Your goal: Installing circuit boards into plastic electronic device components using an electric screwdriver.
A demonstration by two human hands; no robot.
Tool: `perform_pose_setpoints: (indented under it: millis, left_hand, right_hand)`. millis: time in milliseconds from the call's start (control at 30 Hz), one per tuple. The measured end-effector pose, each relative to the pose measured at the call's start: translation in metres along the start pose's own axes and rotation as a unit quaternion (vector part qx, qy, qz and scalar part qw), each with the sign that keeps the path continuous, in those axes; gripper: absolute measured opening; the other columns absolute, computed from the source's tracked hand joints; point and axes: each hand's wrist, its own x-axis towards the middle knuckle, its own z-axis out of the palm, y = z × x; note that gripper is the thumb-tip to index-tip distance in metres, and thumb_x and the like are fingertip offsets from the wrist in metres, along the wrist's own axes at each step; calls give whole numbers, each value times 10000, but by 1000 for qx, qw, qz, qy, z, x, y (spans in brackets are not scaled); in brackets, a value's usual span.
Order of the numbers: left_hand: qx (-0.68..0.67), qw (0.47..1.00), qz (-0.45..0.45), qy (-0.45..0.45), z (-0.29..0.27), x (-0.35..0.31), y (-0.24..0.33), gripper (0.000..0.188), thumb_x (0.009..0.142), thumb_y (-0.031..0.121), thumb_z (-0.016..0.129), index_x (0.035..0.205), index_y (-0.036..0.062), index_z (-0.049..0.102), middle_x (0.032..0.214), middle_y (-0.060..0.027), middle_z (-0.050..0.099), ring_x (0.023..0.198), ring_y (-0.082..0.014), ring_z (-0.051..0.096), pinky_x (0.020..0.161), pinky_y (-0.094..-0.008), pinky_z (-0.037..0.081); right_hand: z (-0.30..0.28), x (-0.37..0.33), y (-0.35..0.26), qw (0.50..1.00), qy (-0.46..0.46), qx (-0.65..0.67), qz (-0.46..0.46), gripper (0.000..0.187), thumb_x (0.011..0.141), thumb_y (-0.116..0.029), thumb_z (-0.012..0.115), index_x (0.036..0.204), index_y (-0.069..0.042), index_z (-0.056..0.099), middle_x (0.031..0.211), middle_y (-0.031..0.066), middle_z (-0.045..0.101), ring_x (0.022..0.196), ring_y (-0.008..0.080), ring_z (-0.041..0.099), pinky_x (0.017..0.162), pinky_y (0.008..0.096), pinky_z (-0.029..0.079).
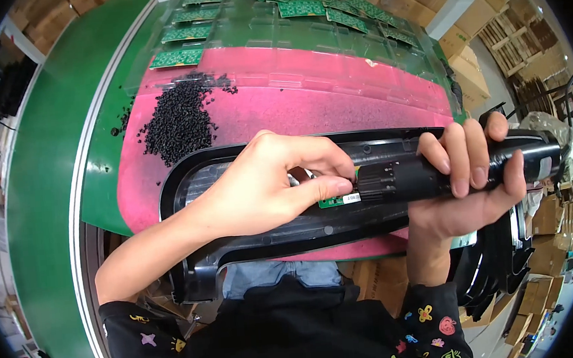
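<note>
A long black plastic housing point(285, 242) lies across the work surface in front of me. Over it, my right hand point(469, 185) wraps round a black cylindrical electric screwdriver point(394, 182), held level with its ribbed nose toward the left. My left hand point(253, 181) is closed in a pinch, thumb and forefinger meeting at the front of that nose. What sits between these fingertips is too small to make out. Just under the left fingers, a small green circuit board point(332, 202) with a white label shows in part; the fingers and the driver hide the rest.
Small black pieces, probably screws, are heaped point(177, 117) on the pink mat point(268, 113). Behind them, clear plastic trays point(277, 55) carry several green circuit boards point(184, 34). A green bench strip point(44, 218) runs along the left. Cardboard boxes point(548, 252) and black plastic parts point(495, 267) stand at right.
</note>
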Motion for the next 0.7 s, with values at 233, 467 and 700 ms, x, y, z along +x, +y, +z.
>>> perform_pose_setpoints:
  millis: [233,467,700]
  left_hand:
    - [-28,999,-42,-4,-4,1,-6,75,852,33,703,905,-21,701,835,-94,728,755,-127,694,669,-275,544]
    - [66,994,86,-33,1,2,-9,93,811,25,721,890,-10,688,818,-117,702,712,-229,679,639,-303,533]
    - [110,984,137,-26,4,1,-16,126,771,15,736,863,-17,657,767,-128,665,687,-271,648,608,-340,515]
  right_hand:
    - [7,0,-19,995,-96,-15,-26,228,898,-254,567,1004,-92,447,644,-24,493,526,73,498,629,270,407]
    - [7,-1,-24,994,-92,-25,-46,237,881,-233,585,1006,-94,439,649,-28,516,527,68,514,610,252,405]
    - [9,-7,-15,988,-117,-91,-42,253,887,-270,576,1031,-113,440,644,-35,520,508,63,506,590,241,398]
